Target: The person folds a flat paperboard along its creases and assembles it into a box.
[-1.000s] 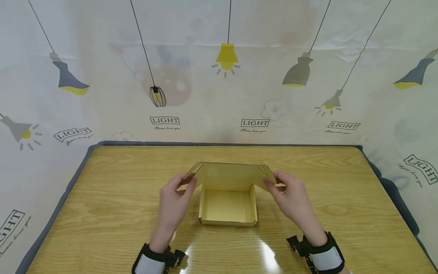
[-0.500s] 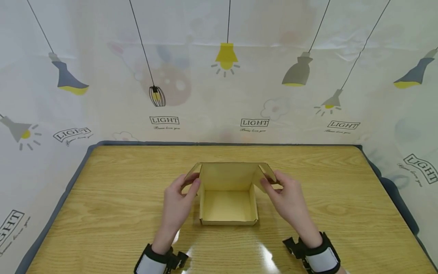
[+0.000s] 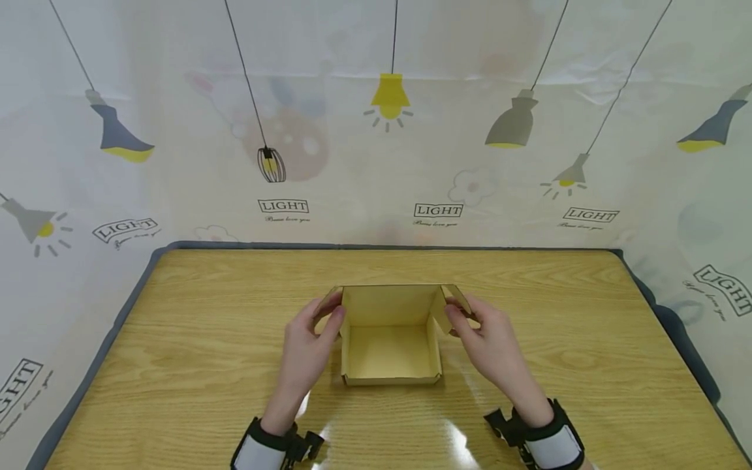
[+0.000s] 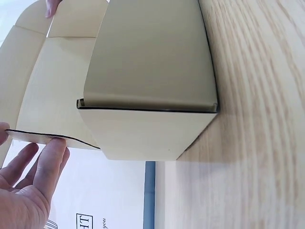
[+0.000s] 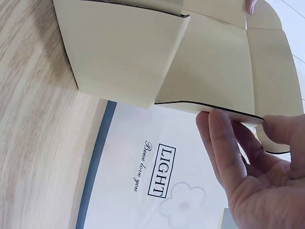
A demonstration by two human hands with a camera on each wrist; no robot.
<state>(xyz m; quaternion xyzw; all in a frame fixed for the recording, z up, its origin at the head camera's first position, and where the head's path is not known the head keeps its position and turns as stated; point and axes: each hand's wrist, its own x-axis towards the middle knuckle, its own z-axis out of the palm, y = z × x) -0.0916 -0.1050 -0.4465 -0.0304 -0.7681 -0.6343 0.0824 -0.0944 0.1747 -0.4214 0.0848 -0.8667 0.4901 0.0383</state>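
Note:
A small tan cardboard box [image 3: 390, 352] stands on the table in front of me, its lid [image 3: 390, 305] raised at the back. My left hand [image 3: 308, 339] pinches the lid's left side flap [image 4: 38, 137] between thumb and fingers. On the other side, my right hand [image 3: 496, 339] holds the right side flap [image 5: 233, 114], thumb on one face and fingers on the other. Both side flaps are bent forward from the lid panel. Inside the box only the bare floor shows. The box's closed side walls fill much of both wrist views.
The wooden table [image 3: 194, 365] reaches back to a dark blue edge strip [image 3: 382, 247]. Behind it hangs a white cloth [image 3: 352, 163] printed with lamps and lettering. Black straps with pale panels sit on both wrists.
Both hands have moved slightly inward and brought the side flaps further in. The lid's upper edge sits a little lower in the head view. The box has stayed in place.

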